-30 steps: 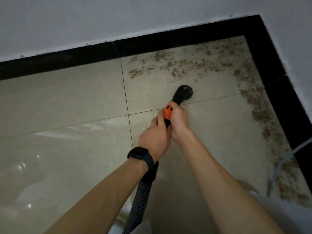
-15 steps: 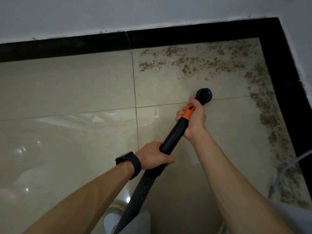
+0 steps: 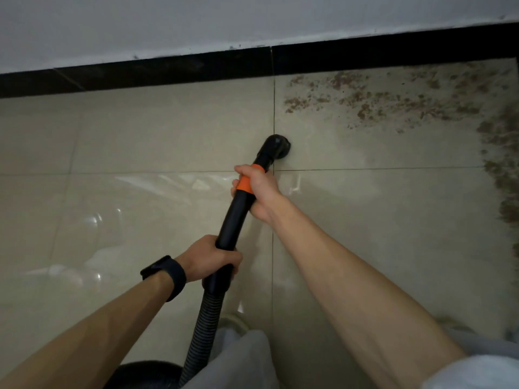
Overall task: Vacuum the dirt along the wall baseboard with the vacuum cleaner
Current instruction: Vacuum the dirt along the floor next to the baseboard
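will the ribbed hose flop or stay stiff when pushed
Probably floppy: the ribbed hose curves loosely below the left hand. The smooth black tube looks rigid, so pushing likely steers the nozzle, not the hose.

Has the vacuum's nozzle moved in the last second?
Yes. The nozzle has slid left: it was well right of the vertical grout line, and now sits on it.

A: Where are the hands?
B: The right hand (image 3: 259,189) grips the vacuum tube (image 3: 234,220) at its orange band; the left hand (image 3: 209,259) holds it lower, above the ribbed hose (image 3: 202,327).
A: The nozzle (image 3: 276,147)?
B: On the floor (image 3: 140,136), at a grout line, apart from the brown dirt (image 3: 365,99) beside the black baseboard (image 3: 168,70).
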